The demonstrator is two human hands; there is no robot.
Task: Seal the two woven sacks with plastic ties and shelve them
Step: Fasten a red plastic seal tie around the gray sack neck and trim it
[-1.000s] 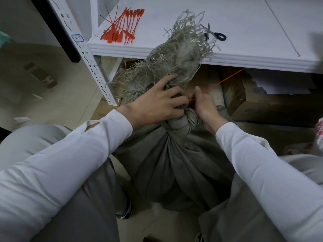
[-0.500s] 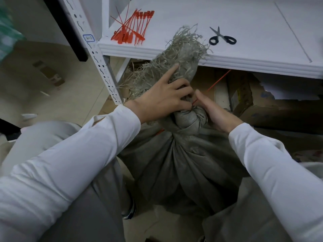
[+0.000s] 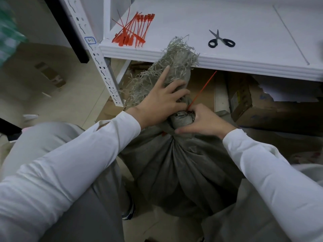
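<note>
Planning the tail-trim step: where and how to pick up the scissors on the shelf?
Grip the scissors by the black handle loops, coming from the front edge of the shelf. They lie flat, loops nearest that edge and the slightly parted blades pointing away, so the loops are reached first, clear of the tips.

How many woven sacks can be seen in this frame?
1. The grey woven sack stands on the floor before the person, its neck gripped by the left hand and right hand. A second may be out of view.
</note>
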